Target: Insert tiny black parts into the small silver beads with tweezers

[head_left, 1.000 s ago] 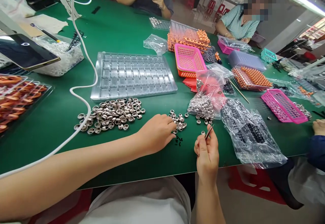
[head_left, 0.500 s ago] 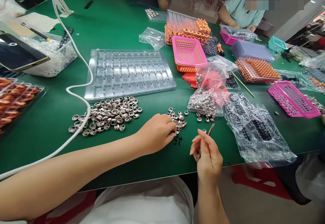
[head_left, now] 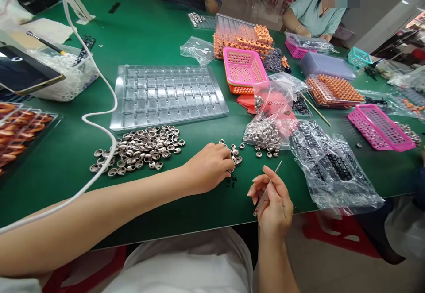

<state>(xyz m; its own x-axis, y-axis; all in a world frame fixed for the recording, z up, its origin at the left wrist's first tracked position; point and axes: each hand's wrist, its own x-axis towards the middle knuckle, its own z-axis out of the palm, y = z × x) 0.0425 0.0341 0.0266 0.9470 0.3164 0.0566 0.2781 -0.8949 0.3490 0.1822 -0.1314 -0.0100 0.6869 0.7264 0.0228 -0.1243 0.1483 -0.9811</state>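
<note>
My left hand [head_left: 210, 168] reaches over a small group of silver metal rings [head_left: 236, 155]. Its fingers are curled down at the near side of these rings, and whatever lies between the fingertips is hidden. Tiny black pieces [head_left: 232, 182] lie on the green table just below that hand. In my right hand [head_left: 275, 200] a pair of slim metal tweezers [head_left: 264, 195] slants up to the right, tip upward and clear of the rings. A larger heap of silver domed rings [head_left: 146, 149] spreads left of my left hand, beyond the forearm.
A clear compartment tray [head_left: 169, 94] lies behind the large heap. A white cable [head_left: 113, 138] crosses the left side. Right of centre are a pink basket [head_left: 245, 67], a plastic bag of metal parts [head_left: 268, 129] and a bag of black parts [head_left: 332, 164]. Two people sit across the table.
My left hand has shifted slightly right over the small group, with its thumb drawn in. The tweezers in my right hand have turned and show more of their length.
</note>
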